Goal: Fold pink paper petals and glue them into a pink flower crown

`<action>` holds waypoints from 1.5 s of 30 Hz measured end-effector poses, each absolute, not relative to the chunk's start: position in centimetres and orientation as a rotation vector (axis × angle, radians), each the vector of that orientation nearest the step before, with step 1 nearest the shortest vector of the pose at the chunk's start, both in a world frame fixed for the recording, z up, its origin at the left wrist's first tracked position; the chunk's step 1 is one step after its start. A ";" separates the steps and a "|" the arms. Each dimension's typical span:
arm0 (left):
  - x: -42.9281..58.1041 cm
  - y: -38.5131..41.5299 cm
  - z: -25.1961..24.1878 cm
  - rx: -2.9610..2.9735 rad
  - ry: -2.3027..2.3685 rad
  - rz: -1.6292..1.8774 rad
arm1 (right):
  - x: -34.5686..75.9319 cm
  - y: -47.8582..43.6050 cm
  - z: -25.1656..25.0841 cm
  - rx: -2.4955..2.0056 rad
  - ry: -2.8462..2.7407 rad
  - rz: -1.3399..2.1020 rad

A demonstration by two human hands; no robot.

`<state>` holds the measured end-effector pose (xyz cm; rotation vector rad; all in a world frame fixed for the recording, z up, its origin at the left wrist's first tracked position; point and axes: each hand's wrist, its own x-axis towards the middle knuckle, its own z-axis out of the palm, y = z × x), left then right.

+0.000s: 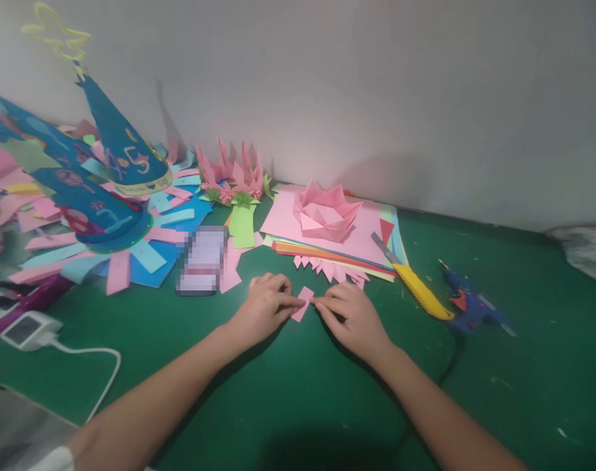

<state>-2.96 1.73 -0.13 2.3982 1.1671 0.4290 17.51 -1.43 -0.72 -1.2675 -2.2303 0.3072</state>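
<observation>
A small pink paper rectangle (300, 313) lies tilted between my two hands, at or just over the green table. My left hand (269, 301) pinches its left edge between thumb and forefinger. From the other side, my right hand (349, 315) meets the paper's right edge with its fingertips closed together. Just beyond sits a row of folded pink paper pieces (330, 268). Behind them a pink folded-paper lotus (327, 209) rests on a stack of coloured paper sheets (278, 219).
To the right lie a yellow utility knife (422, 291), blade out, and a blue glue gun (477, 304). At left are a phone (203, 260), blue paper cone hats (121, 144), and a white device (30, 329) with a cable. A pink-and-green paper crown (233, 173) stands near the wall.
</observation>
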 end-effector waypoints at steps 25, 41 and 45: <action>-2.4 1.9 -0.4 2.218 1.180 0.829 | 16.8 -1.5 -0.1 -1.174 -2.375 0.340; -2.2 1.4 -0.5 2.233 1.030 0.776 | 17.3 -1.7 -0.3 -1.130 -2.344 0.316; -2.2 1.5 -0.6 2.252 1.018 0.789 | 17.1 -2.2 0.1 -1.098 -2.402 0.298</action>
